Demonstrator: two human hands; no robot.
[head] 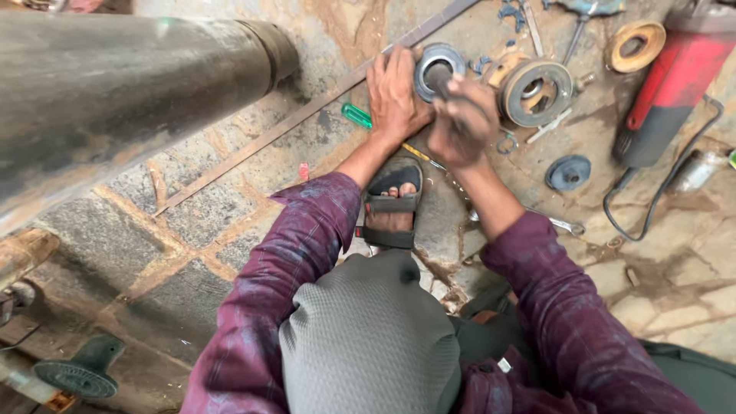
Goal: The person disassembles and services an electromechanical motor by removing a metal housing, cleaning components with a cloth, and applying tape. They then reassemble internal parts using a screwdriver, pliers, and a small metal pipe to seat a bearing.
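Left hand (395, 96) lies flat, fingers spread, pressing on a grey metal ring (437, 67) on the stone floor (192, 222). Right hand (462, 119) is closed around a dark tool (438, 78) set in the ring's centre.

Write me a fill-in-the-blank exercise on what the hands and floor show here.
1. The left hand rests flat on a round metal ____ lying on the stone floor.
2. The angle grinder at upper right has a ____ body.
3. The right hand is closed around a dark ____.
4. The foot wears a ____.

Missing words: ring; red; tool; sandal
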